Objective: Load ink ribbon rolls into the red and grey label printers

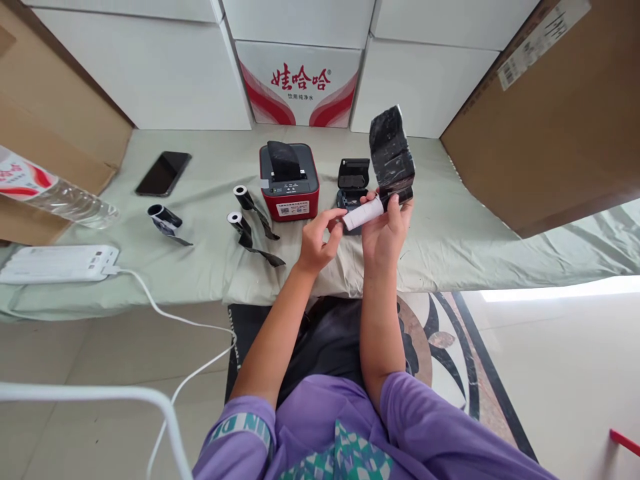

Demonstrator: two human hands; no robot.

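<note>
Above the table's front edge, my right hand (385, 223) holds a white paper roll (364, 213) and pinches its black strip (391, 150), which stands up creased beyond the fingers. My left hand (320, 241) has its index finger and thumb closed at the roll's left end. Just behind the roll, partly hidden by it and the hands, lies a small black device (353, 177) with its lid raised. Left of it stands a red and black printer (290, 183), a black strip (284, 160) curling out of its top.
Two rolls (241, 191) (234, 219) with black tails lie left of the printer. Farther left are another black roll (165, 217), a phone (163, 173), a white power strip (60, 264) with a cable and a water bottle (55, 190). White boxes (300, 83) and cardboard boxes (555, 120) border the table.
</note>
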